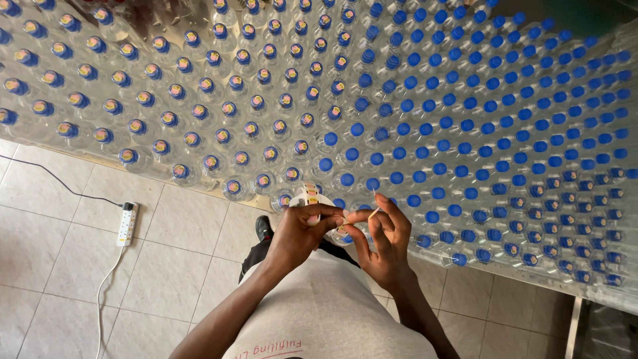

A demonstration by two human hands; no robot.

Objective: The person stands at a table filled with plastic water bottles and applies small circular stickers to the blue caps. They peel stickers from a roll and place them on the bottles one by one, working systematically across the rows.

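Observation:
My left hand point(300, 234) grips a white roll of small round stickers point(310, 197) at the near edge of a big block of clear plastic bottles. My right hand point(383, 238) is beside it, pinching a small sticker point(373, 213) between thumb and forefinger, right at the roll. The two hands nearly touch. Bottles on the left point(219, 100) carry round coloured stickers on their blue caps. Bottles on the right point(478, 119) show plain blue caps. A bottle is partly hidden under my hands.
The bottles stand packed in rows filling the top and right of view. A tiled floor lies below left, with a white power strip point(126, 223) and its cables. My dark shoe point(264, 228) is near the bottles' edge.

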